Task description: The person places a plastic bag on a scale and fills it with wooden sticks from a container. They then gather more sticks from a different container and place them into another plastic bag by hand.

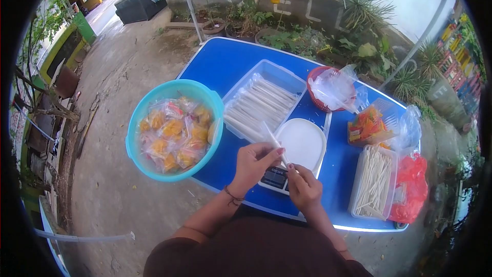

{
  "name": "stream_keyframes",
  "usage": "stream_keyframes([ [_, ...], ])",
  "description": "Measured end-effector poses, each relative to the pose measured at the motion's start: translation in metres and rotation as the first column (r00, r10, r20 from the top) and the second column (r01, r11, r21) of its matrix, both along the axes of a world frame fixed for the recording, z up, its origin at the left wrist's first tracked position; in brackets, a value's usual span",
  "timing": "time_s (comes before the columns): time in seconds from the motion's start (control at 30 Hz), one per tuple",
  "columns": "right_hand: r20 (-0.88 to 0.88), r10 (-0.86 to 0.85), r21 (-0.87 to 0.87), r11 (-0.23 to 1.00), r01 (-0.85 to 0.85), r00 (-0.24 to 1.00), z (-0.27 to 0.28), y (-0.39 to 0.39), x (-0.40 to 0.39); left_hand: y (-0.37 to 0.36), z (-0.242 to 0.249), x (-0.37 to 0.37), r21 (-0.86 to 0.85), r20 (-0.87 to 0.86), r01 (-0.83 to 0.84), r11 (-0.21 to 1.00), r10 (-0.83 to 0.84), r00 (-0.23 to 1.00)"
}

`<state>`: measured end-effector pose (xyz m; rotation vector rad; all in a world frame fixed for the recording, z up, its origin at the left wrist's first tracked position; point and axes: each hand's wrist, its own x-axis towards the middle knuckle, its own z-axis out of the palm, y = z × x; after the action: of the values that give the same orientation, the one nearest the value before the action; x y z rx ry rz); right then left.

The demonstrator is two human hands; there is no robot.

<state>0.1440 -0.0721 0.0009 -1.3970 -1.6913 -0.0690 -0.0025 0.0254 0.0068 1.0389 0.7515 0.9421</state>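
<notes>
My left hand (pixel 258 160) pinches a slim white stick packet (pixel 284 157) in clear plastic near its middle. At the packet's lower end, my right hand (pixel 306 186) closes its fingertips on it. Both hands are above the front of a white kitchen scale (pixel 302 146) with a dark display panel, partly covered by the hands. Just behind them, a clear plastic tray (pixel 283 67) holds several similar wrapped white stick packets (pixel 264 100). To the right stands a clear box (pixel 393 174) of loose, thin, pale sticks (pixel 374 182).
A turquoise basin (pixel 134 136) with bagged yellow-orange food (pixel 171 129) is at the left. On the blue table (pixel 215 61) are a red basket (pixel 313 97) of clear bags, a container of orange pieces (pixel 366 124) and a red plastic bag (pixel 411 187). Metal poles (pixel 190 5) stand behind.
</notes>
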Motion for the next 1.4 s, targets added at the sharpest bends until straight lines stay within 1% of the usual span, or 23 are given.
stream_keyframes([
  [0.03,-0.06,0.012,-0.031,0.999,-0.014,0.998,0.001,-0.001,0.0,-0.001,0.0,0.001,0.003,0.031,0.014,1.0,-0.014,0.999],
  [0.13,-0.14,0.018,0.006,1.0,-0.018,0.99,0.003,0.002,0.005,-0.001,0.0,0.002,0.012,0.106,0.071,0.997,-0.072,0.992],
  [0.17,-0.151,0.007,-0.006,1.0,-0.008,0.989,0.004,0.002,0.006,0.0,0.0,0.003,0.016,0.129,0.092,0.996,-0.094,0.987],
  [0.23,-0.168,-0.016,-0.026,1.0,0.012,0.986,0.009,0.005,0.007,0.002,0.0,0.006,-0.003,0.123,0.078,0.997,-0.077,0.989],
  [0.37,-0.086,-0.018,-0.062,0.998,0.013,0.996,0.013,0.021,0.01,0.019,-0.008,0.011,0.009,0.143,0.01,1.0,-0.011,0.99],
  [0.47,-0.019,0.014,-0.077,0.997,-0.016,1.0,0.021,0.042,0.01,0.044,-0.017,0.013,0.077,0.127,-0.123,0.989,0.113,0.985],
  [0.5,-0.004,0.021,-0.073,0.997,-0.022,1.0,0.022,0.051,0.01,0.051,-0.014,0.018,0.071,0.172,-0.227,0.971,0.212,0.962],
  [0.6,0.042,0.048,-0.08,0.996,-0.044,0.998,0.021,0.089,0.014,0.084,-0.012,0.031,0.096,0.204,-0.399,0.912,0.374,0.905],
  [0.63,0.068,0.04,-0.089,0.995,-0.034,0.997,0.022,0.103,0.015,0.098,-0.009,0.036,0.149,0.213,-0.436,0.888,0.402,0.891],
  [0.67,0.093,0.032,-0.101,0.995,-0.022,0.995,0.023,0.117,0.016,0.113,-0.005,0.041,0.224,0.15,-0.441,0.869,0.416,0.897],
  [0.73,0.205,0.001,-0.171,0.985,0.035,0.979,0.023,0.148,0.022,0.14,0.005,0.05,0.37,0.027,-0.432,0.823,0.455,0.89],
  [0.77,0.263,-0.01,-0.202,0.977,0.065,0.965,0.021,0.163,0.026,0.158,0.001,0.057,0.407,-0.017,-0.434,0.804,0.482,0.876],
  [0.83,0.374,-0.005,-0.187,0.979,0.08,0.927,0.011,0.193,0.035,0.196,-0.024,0.071,0.479,-0.098,-0.432,0.764,0.536,0.839],
  [0.87,0.428,-0.003,-0.18,0.98,0.088,0.904,0.005,0.206,0.04,0.206,-0.033,0.075,0.524,-0.14,-0.414,0.744,0.555,0.82],
  [0.93,0.438,-0.009,-0.245,0.961,0.129,0.899,-0.004,0.224,0.049,0.227,-0.048,0.083,0.611,-0.216,-0.37,0.7,0.597,0.773],
  [0.97,0.43,-0.011,-0.281,0.948,0.146,0.903,-0.006,0.229,0.053,0.236,-0.057,0.083,0.645,-0.303,-0.267,0.716,0.561,0.771],
  [1.0,0.422,-0.015,-0.316,0.935,0.162,0.907,-0.008,0.235,0.057,0.239,-0.065,0.082,0.699,-0.348,-0.194,0.688,0.564,0.749],
  [1.07,0.35,-0.026,-0.399,0.9,0.174,0.936,-0.017,0.245,0.067,0.237,-0.077,0.076,0.78,-0.433,-0.037,0.625,0.581,0.689],
  [1.1,0.313,-0.033,-0.441,0.88,0.176,0.949,-0.019,0.251,0.07,0.229,-0.07,0.069,0.77,-0.522,0.081,0.633,0.552,0.65],
  [1.2,0.362,-0.131,-0.415,0.864,0.285,0.923,-0.021,0.261,0.067,0.223,-0.082,0.072,0.8,-0.571,0.184,0.571,0.631,0.524],
  [1.3,0.463,-0.181,-0.404,0.828,0.388,0.868,-0.024,0.269,0.059,0.219,-0.08,0.073,0.768,-0.637,0.267,0.582,0.648,0.417],
  [1.4,0.52,-0.217,-0.433,0.767,0.473,0.826,-0.029,0.275,0.053,0.221,-0.092,0.072,0.792,-0.61,0.295,0.534,0.682,0.403],
])
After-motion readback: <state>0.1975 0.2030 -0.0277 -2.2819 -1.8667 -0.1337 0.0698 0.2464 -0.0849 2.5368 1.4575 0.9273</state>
